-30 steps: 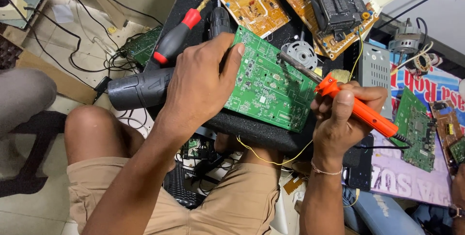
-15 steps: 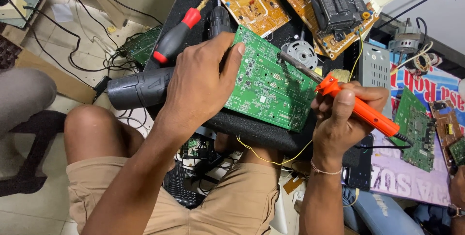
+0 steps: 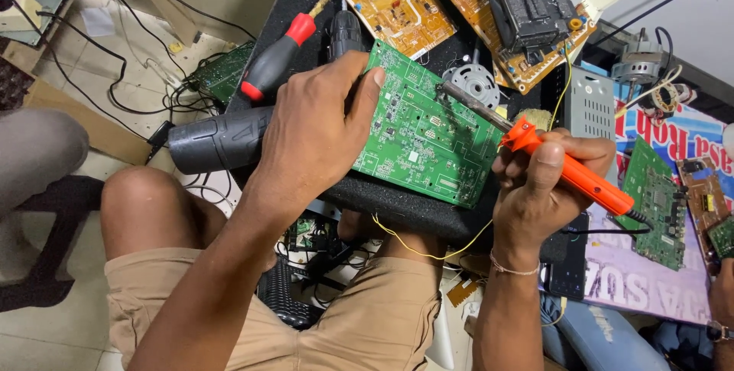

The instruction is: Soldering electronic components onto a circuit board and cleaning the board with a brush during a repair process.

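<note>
My left hand (image 3: 317,130) lies palm down on the left edge of a green circuit board (image 3: 428,130), fingers gripping it. The board rests on a black padded surface (image 3: 413,206) over my lap. My right hand (image 3: 539,187) grips an orange soldering iron (image 3: 573,172) by its handle. The iron's metal tip (image 3: 459,96) points up-left and sits over the board's upper right edge.
A red-and-black screwdriver (image 3: 279,57) and a black power tool (image 3: 218,138) lie left of the board. Orange circuit boards (image 3: 401,8) and a black part (image 3: 531,0) sit behind. More green boards (image 3: 654,203) lie at the right. Cables cover the floor at left.
</note>
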